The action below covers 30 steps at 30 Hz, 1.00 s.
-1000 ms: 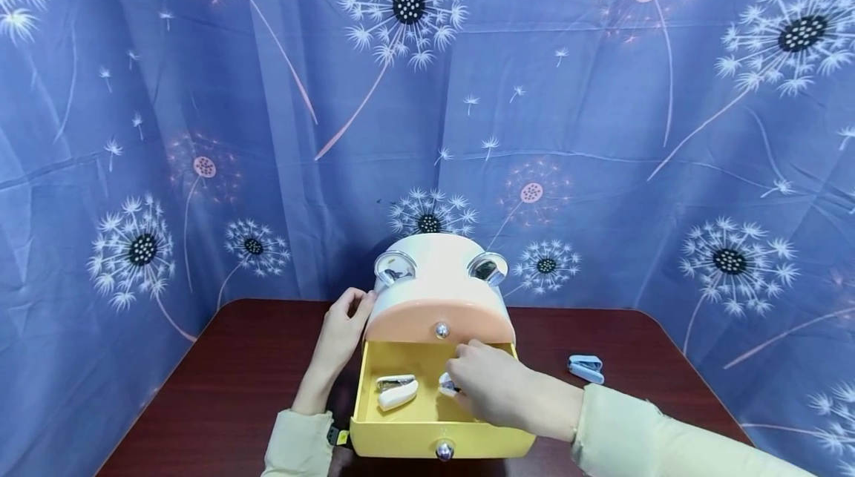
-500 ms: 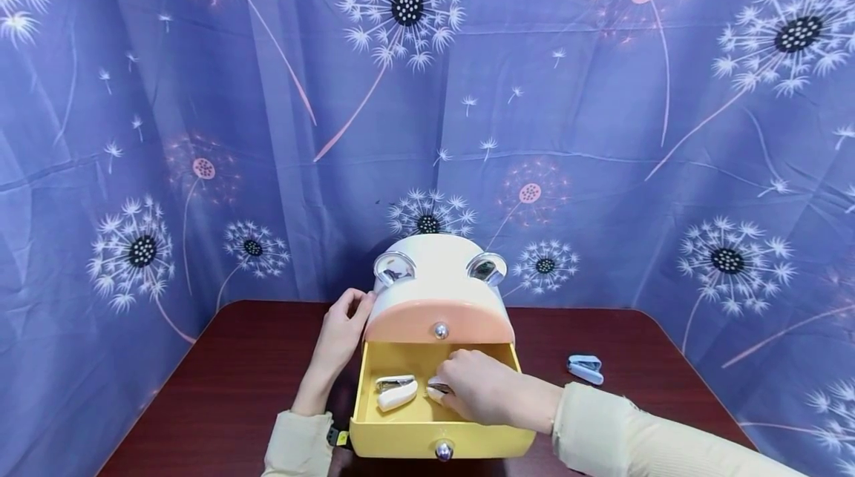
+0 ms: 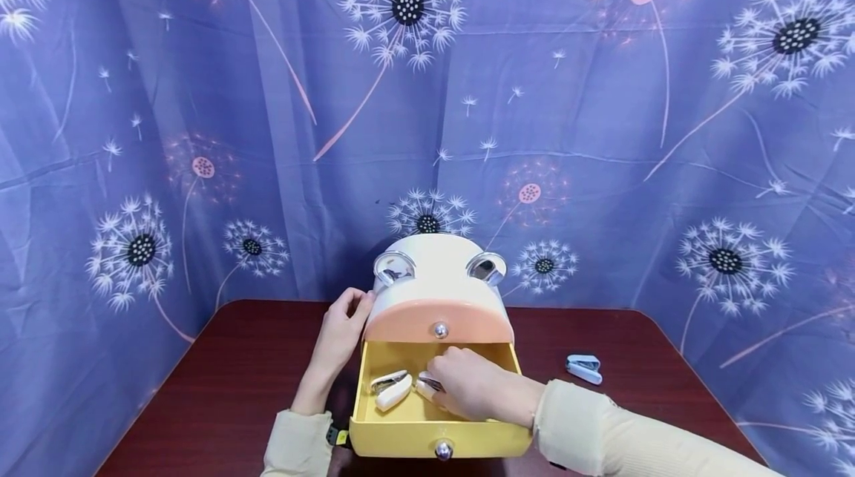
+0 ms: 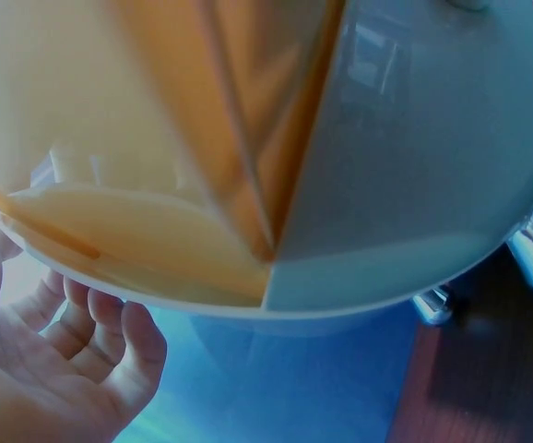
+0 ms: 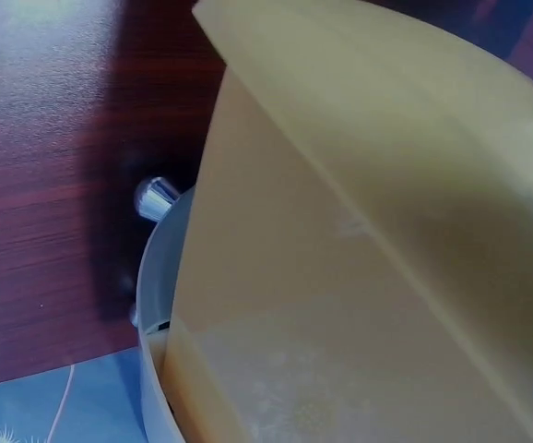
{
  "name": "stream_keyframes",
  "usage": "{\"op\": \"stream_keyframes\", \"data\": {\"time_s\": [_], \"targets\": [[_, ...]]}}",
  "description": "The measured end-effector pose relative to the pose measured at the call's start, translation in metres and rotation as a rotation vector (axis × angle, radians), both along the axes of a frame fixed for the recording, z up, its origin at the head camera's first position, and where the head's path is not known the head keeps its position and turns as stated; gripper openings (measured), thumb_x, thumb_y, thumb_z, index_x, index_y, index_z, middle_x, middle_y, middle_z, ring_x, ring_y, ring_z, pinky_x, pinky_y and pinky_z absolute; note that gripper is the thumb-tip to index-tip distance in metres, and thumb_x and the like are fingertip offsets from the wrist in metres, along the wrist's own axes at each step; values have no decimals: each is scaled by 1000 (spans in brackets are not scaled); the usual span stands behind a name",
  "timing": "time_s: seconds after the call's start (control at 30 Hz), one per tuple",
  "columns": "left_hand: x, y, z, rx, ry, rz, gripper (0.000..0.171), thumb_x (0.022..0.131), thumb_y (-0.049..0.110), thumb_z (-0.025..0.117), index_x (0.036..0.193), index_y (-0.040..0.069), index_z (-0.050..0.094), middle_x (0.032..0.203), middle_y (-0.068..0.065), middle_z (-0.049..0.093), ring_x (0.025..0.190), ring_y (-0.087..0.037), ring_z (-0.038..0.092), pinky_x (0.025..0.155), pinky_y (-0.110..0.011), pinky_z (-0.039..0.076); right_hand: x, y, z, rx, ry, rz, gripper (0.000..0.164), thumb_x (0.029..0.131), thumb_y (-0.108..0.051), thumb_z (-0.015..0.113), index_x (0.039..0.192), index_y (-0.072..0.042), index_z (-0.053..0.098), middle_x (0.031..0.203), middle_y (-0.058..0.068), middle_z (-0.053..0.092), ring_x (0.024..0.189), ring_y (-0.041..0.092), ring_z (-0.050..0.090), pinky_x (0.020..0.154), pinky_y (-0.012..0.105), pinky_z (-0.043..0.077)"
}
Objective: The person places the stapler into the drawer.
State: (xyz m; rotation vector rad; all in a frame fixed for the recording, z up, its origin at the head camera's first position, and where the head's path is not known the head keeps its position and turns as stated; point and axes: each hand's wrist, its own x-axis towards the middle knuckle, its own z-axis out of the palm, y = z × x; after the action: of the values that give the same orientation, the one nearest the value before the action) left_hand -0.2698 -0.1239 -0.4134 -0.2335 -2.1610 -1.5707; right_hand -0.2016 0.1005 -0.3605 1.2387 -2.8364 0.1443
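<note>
A white desktop drawer box (image 3: 437, 269) has its lower yellow drawer (image 3: 394, 438) pulled out. Inside the drawer, my right hand (image 3: 470, 384) holds a small white stapler (image 3: 427, 384), partly hidden by the fingers. Just left of it lies a second white stapler (image 3: 392, 392), its front end close to the held one. My left hand (image 3: 339, 336) rests against the left side of the box with loosely bent fingers. In the left wrist view, those fingers (image 4: 142, 337) touch the curved edge of the box. The right wrist view shows the drawer's outer side, not the hand.
A light blue stapler (image 3: 584, 369) lies on the dark red table (image 3: 254, 388) to the right of the box. Above the drawer is a peach upper drawer front (image 3: 407, 323) with a silver knob. A blue dandelion-print curtain (image 3: 568, 91) hangs behind.
My right hand has moved left inside the drawer along with its stapler. The other white stapler has shifted slightly left and turned a little. My left hand has stayed in place.
</note>
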Motion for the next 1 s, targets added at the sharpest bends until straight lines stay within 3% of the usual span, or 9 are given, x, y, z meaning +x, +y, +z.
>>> {"op": "stream_keyframes", "data": {"time_s": [0.13, 0.27, 0.4, 0.5, 0.6, 0.7, 0.87, 1.0], "targets": [[0, 1, 0, -4, -9, 5, 24, 98, 33, 61, 87, 11, 62, 70, 0, 53, 69, -17, 51, 64, -28, 41, 2, 3, 1, -26, -18, -9, 23, 93, -27, 65, 75, -15, 57, 64, -9, 45, 61, 9, 47, 57, 29, 42], [0, 1, 0, -1, -14, 7, 25, 98, 33, 61, 87, 11, 62, 69, 0, 52, 68, -17, 52, 64, -29, 41, 4, 11, 6, -106, -111, 11, 20, 97, -30, 61, 83, -16, 58, 70, -9, 47, 65, 8, 46, 59, 27, 41], [0, 1, -1, -3, -17, 14, 25, 98, 34, 61, 87, 12, 62, 69, 0, 52, 68, -17, 52, 64, -29, 41, 6, 22, 13, -161, -177, 19, 14, 96, -27, 62, 98, -14, 66, 85, -7, 59, 78, 8, 52, 69, 27, 44], [0, 1, -1, -8, -17, 16, 25, 98, 34, 61, 87, 12, 62, 70, 0, 53, 70, -17, 52, 65, -29, 41, 11, 30, 17, -230, -171, 20, 20, 96, -24, 63, 112, -12, 69, 102, -3, 65, 94, 12, 58, 82, 32, 47], [0, 1, -1, -5, -16, 14, 25, 98, 34, 61, 87, 12, 62, 71, 0, 53, 70, -18, 52, 65, -29, 41, 17, 39, 20, -328, -136, 13, 23, 97, -23, 62, 116, -11, 68, 113, -2, 65, 103, 13, 59, 89, 34, 48], [0, 1, 0, 1, -14, 14, 25, 98, 33, 61, 87, 11, 62, 70, -1, 53, 70, -17, 52, 65, -28, 41, 23, 49, 20, -422, -73, -8, 23, 97, -23, 63, 118, -14, 66, 116, -6, 63, 102, 11, 59, 87, 35, 49], [0, 0, -1, 8, -11, 12, 25, 98, 32, 61, 86, 11, 62, 70, 0, 53, 69, -17, 52, 65, -27, 41, 26, 69, 19, -582, -25, -31, 21, 96, -23, 65, 117, -22, 66, 105, -14, 62, 83, 4, 58, 66, 26, 50], [0, 0, -1, 7, -8, 2, 25, 98, 34, 61, 87, 12, 62, 70, 0, 53, 69, -17, 52, 64, -28, 41, 22, 88, 20, -711, 28, -54, 18, 94, -17, 67, 113, -19, 69, 99, -12, 66, 79, 5, 59, 60, 24, 49]]}}
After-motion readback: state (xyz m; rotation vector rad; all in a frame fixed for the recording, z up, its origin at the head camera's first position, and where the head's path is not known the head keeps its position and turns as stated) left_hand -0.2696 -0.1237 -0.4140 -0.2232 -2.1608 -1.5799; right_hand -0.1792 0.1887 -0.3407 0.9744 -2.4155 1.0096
